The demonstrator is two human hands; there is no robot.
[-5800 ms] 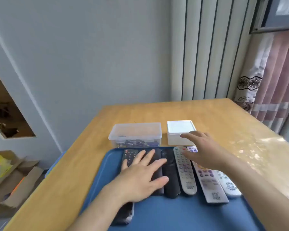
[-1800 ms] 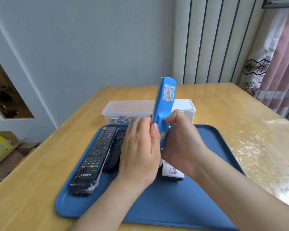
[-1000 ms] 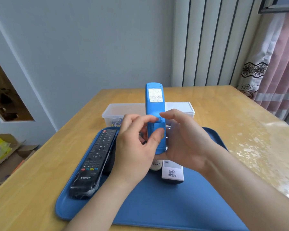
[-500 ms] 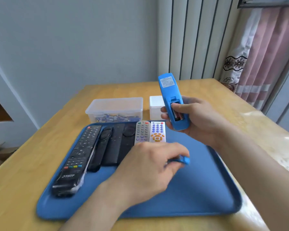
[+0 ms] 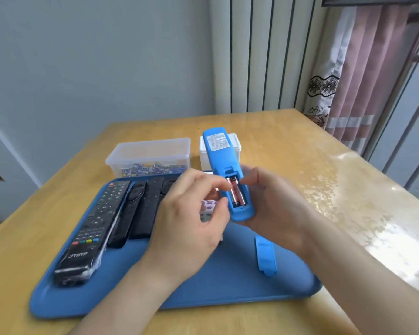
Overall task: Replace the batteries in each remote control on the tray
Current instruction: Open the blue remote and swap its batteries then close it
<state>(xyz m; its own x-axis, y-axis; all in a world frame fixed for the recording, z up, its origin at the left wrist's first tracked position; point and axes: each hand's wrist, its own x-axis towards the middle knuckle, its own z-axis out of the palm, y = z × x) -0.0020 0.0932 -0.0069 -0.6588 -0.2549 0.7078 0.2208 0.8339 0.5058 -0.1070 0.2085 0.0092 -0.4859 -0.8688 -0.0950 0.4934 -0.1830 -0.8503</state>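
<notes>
R grip [image 5: 273, 209] grasps blue remote [image 5: 224, 153] over tray [image 5: 203, 286], cover [image 5: 265, 256] lying on tray. Step: getting old batteries [image 5: 237, 193] out; L grip [image 5: 191, 221] curls at the 2, can't tell if pinching. Next: pry 1 up.

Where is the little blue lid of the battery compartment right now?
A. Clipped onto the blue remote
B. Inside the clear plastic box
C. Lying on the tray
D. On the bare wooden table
C: the blue battery cover lies flat on the blue tray, while the open back of the blue remote shows its batteries.
</notes>
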